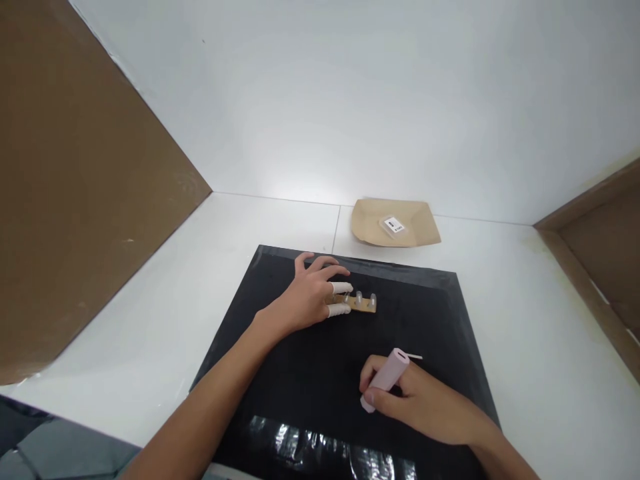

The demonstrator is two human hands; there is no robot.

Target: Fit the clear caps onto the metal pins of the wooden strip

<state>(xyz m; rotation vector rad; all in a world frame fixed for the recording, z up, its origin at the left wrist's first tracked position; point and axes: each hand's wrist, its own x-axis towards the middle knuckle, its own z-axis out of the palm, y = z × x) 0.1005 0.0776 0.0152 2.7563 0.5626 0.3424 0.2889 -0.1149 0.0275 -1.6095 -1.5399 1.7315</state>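
My left hand (315, 293) reaches onto the black mat (300, 373), white finger covers on its thumb and index finger. Between those two covered fingers it grips a short wooden strip (369, 307) with a few small clear pieces standing along it; the strip's left part is hidden by the hand. Lower on the mat, my right hand (420, 397) is closed around a thick pale pink pen-shaped tool (390, 371), held at a slant. A dark slot shows in the tool's upper end. Close behind that hand, a thin white stick (415, 357) is partly visible.
A brown paper tray (425, 230) stands behind the mat, holding a small clear case (394, 225) with a white label. Brown panels flank the white table (565, 333) on the left and right, and a white wall (320, 100) closes off the back.
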